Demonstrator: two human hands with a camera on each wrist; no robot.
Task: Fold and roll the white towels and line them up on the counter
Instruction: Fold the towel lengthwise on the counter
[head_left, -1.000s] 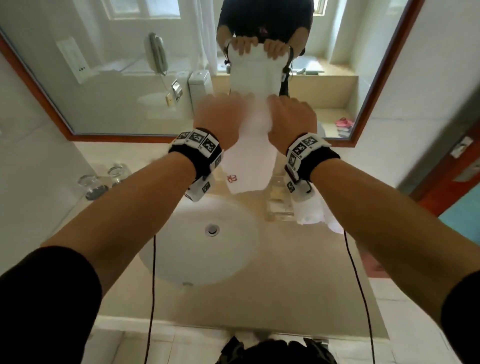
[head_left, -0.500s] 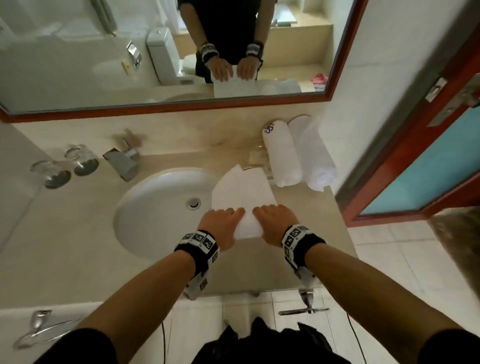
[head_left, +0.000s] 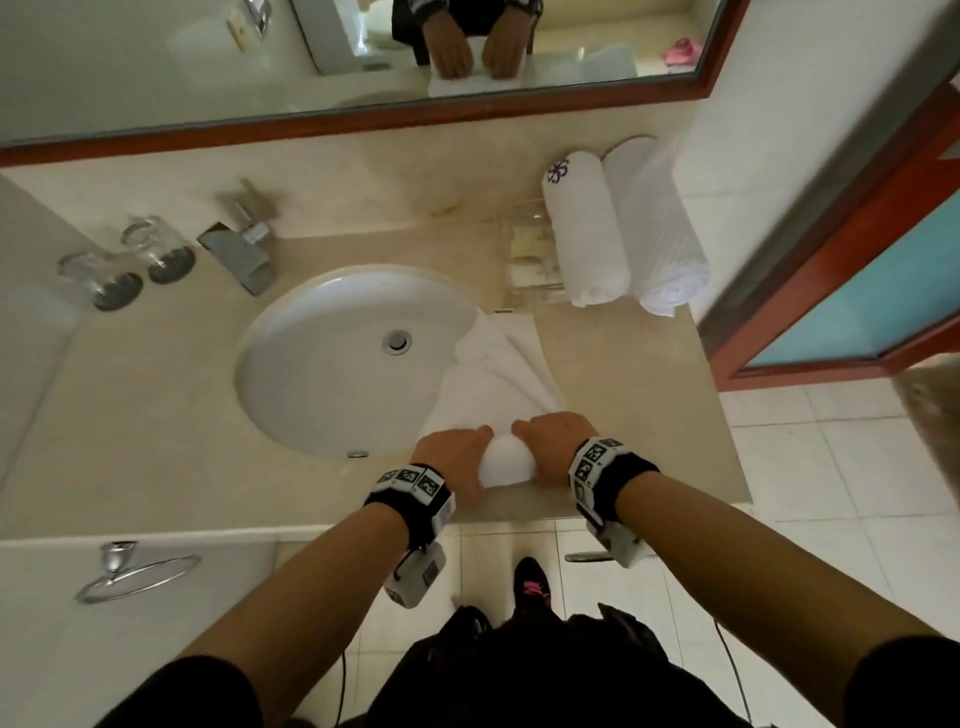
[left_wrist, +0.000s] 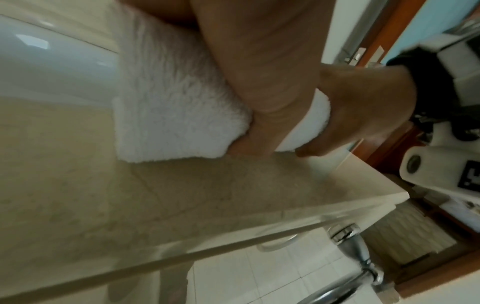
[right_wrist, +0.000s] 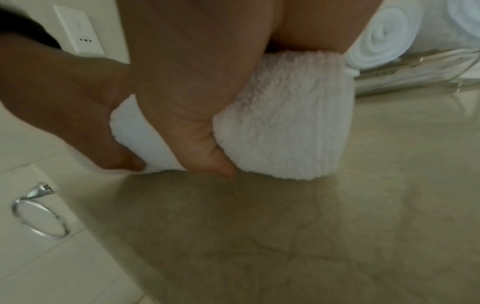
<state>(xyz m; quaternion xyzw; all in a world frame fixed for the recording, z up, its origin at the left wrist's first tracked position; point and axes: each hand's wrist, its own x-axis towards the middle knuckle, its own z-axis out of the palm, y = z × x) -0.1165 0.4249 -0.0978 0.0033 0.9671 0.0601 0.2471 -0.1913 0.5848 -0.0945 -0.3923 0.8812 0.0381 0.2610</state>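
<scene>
A white towel (head_left: 493, 374) lies on the beige counter (head_left: 156, 395) right of the sink, its near end turned into a short roll (head_left: 508, 462). My left hand (head_left: 452, 457) grips the roll's left end (left_wrist: 176, 115), thumb under its near side. My right hand (head_left: 556, 447) grips the right end (right_wrist: 285, 127), thumb tucked under the roll. The unrolled part is wrinkled and overlaps the sink's rim. Two finished rolled towels, one with a purple emblem (head_left: 584, 234) and one plain (head_left: 660, 228), lie side by side at the counter's back right.
The white sink (head_left: 337, 364) and its faucet (head_left: 239, 249) take up the counter's middle. Two glasses (head_left: 130, 260) stand at the back left. A clear tray (head_left: 530, 260) sits left of the rolled towels. The counter's front edge (head_left: 675, 506) runs just behind my wrists.
The towel went from hanging in the air to lying flat on the counter. Both hands now curl around its near end, which is turned over into a short roll.
</scene>
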